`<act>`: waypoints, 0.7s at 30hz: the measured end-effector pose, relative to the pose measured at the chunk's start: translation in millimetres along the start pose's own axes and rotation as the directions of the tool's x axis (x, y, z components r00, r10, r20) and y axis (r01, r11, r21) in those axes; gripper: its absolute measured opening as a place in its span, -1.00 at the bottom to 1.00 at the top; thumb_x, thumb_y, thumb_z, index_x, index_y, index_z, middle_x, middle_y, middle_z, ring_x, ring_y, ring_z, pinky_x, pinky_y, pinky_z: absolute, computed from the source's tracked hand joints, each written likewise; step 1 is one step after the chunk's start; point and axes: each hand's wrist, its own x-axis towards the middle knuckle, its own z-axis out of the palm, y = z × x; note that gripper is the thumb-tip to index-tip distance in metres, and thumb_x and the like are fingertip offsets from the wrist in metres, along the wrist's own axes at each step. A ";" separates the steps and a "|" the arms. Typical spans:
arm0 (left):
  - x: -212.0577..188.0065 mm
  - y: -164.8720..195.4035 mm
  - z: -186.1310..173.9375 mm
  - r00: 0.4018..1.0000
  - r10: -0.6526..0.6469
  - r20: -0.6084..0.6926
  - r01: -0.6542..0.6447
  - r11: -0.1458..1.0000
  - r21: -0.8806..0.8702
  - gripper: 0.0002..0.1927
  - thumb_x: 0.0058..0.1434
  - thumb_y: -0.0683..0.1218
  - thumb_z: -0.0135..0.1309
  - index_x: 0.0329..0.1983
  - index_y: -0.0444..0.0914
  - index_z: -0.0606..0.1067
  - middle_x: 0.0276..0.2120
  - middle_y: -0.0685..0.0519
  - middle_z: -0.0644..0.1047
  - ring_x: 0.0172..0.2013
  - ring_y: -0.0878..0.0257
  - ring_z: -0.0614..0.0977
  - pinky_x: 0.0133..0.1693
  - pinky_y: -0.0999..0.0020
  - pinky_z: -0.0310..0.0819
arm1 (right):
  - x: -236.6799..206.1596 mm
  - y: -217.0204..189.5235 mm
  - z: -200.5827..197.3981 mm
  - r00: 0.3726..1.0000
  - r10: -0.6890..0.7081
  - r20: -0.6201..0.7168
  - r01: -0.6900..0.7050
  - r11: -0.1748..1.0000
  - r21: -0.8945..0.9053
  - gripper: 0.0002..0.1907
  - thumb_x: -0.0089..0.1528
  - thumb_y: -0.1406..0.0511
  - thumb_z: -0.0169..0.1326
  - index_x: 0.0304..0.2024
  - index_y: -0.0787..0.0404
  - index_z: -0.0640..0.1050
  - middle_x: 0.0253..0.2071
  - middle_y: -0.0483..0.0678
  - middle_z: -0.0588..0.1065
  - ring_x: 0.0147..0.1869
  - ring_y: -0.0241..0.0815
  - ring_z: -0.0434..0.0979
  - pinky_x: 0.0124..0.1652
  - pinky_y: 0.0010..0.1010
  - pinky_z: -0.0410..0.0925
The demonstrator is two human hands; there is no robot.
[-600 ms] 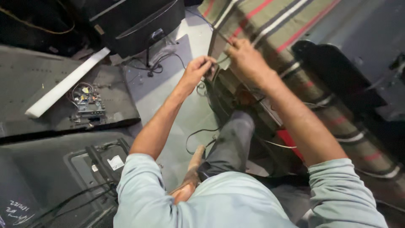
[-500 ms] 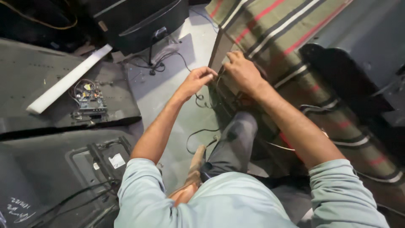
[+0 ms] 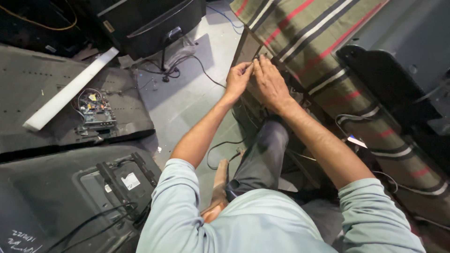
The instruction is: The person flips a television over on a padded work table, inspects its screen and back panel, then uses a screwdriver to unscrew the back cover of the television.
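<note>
Pinching striped cloth's (image 3: 323, 42) edge between fingers (image 3: 248, 69)

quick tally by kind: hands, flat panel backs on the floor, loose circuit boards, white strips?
Hands: 2, left hand and right hand, both at the edge of the striped cloth
Flat panel backs: 2, upper panel back, lower panel back
Circuit boards: 1, circuit board
White strips: 1, white strip
Total: 6

Soft even indoor light from above, pale floor (image 3: 187, 100) brightest, black panels at left dim and low in detail, faint shadow under the arms, no harsh glare, sharp centre, wide-angle bending toward the edges, slight softness at the corners
</note>
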 end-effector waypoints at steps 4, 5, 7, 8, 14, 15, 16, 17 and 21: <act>-3.4 7.5 7.8 0.987 0.004 -0.161 0.063 0.909 0.413 -0.69 0.36 0.03 0.13 -0.09 -0.30 0.64 -0.48 0.07 0.64 -0.47 0.40 0.56 -0.41 0.38 0.43 | -12.2 4.3 -2.9 0.999 -0.015 0.052 0.023 0.989 -0.147 -0.31 0.20 0.40 0.02 0.39 0.51 0.27 0.40 0.37 0.27 0.47 0.23 0.28 0.38 -0.12 0.16; -3.8 10.9 8.9 0.985 0.023 -0.170 0.056 0.895 0.442 -0.68 0.34 0.05 0.13 -0.09 -0.30 0.63 -0.50 0.05 0.63 -0.49 0.37 0.57 -0.42 0.36 0.43 | -14.5 4.2 -3.0 0.998 -0.025 0.060 0.036 0.982 -0.184 -0.28 0.15 0.39 0.03 0.38 0.50 0.28 0.39 0.35 0.28 0.46 0.21 0.28 0.37 -0.14 0.17; -8.5 15.1 12.8 0.981 0.044 -0.187 0.058 0.860 0.507 -0.68 0.32 0.07 0.13 -0.11 -0.28 0.63 -0.52 -0.01 0.62 -0.51 0.28 0.59 -0.43 0.30 0.43 | -20.7 3.7 -1.8 0.998 0.004 0.062 0.003 0.994 -0.109 -0.31 0.18 0.38 0.04 0.36 0.51 0.28 0.37 0.35 0.29 0.44 0.23 0.29 0.34 -0.12 0.19; -8.8 16.8 15.0 0.980 0.053 -0.192 0.061 0.838 0.543 -0.68 0.32 0.08 0.13 -0.13 -0.26 0.64 -0.52 -0.04 0.61 -0.52 0.21 0.60 -0.43 0.26 0.43 | -23.3 3.5 -0.9 0.998 0.016 0.063 -0.011 0.997 -0.071 -0.32 0.19 0.37 0.04 0.35 0.51 0.29 0.36 0.35 0.30 0.43 0.24 0.30 0.33 -0.11 0.20; -11.6 16.0 30.6 0.964 0.137 -0.229 0.076 0.682 0.727 -0.68 0.34 0.12 0.06 -0.21 -0.20 0.63 -0.51 -0.15 0.60 -0.42 -0.14 0.64 -0.37 -0.01 0.43 | -37.0 8.2 -3.8 0.999 0.035 0.027 -0.032 0.996 -0.085 -0.37 0.24 0.39 0.09 0.36 0.46 0.33 0.36 0.31 0.35 0.41 0.18 0.34 0.33 -0.13 0.22; -11.9 14.8 33.4 0.962 0.145 -0.232 0.081 0.659 0.748 -0.68 0.35 0.12 0.05 -0.23 -0.19 0.63 -0.51 -0.16 0.60 -0.40 -0.18 0.64 -0.35 -0.05 0.43 | -40.0 8.4 -6.2 0.998 0.046 0.032 -0.045 0.998 -0.045 -0.31 0.15 0.38 0.12 0.33 0.47 0.33 0.34 0.32 0.35 0.40 0.20 0.34 0.32 -0.12 0.22; -12.7 13.4 36.0 0.956 0.166 -0.242 0.078 0.649 0.756 -0.68 0.35 0.12 0.04 -0.22 -0.19 0.63 -0.50 -0.17 0.60 -0.40 -0.19 0.64 -0.35 -0.06 0.43 | -45.1 8.4 -9.3 0.998 0.056 0.040 -0.056 0.998 -0.005 -0.26 0.06 0.37 0.14 0.30 0.48 0.34 0.32 0.33 0.35 0.38 0.22 0.34 0.30 -0.11 0.21; -12.1 12.7 37.8 0.950 0.192 -0.247 0.070 0.639 0.766 -0.69 0.35 0.11 0.04 -0.22 -0.19 0.63 -0.49 -0.18 0.59 -0.40 -0.20 0.64 -0.35 -0.07 0.44 | -49.7 8.1 -12.9 0.997 0.066 0.043 -0.067 0.997 0.031 -0.21 -0.03 0.36 0.17 0.27 0.49 0.34 0.30 0.35 0.35 0.37 0.24 0.34 0.29 -0.10 0.21; -9.8 13.4 43.8 0.935 0.266 -0.233 0.035 0.585 0.811 -0.71 0.37 0.09 0.02 -0.23 -0.19 0.61 -0.47 -0.20 0.60 -0.39 -0.22 0.63 -0.34 -0.11 0.44 | -78.1 3.6 -30.1 0.993 0.101 -0.052 -0.093 0.984 0.150 -0.35 0.24 0.32 0.18 0.32 0.46 0.33 0.33 0.33 0.35 0.39 0.26 0.34 0.33 -0.07 0.21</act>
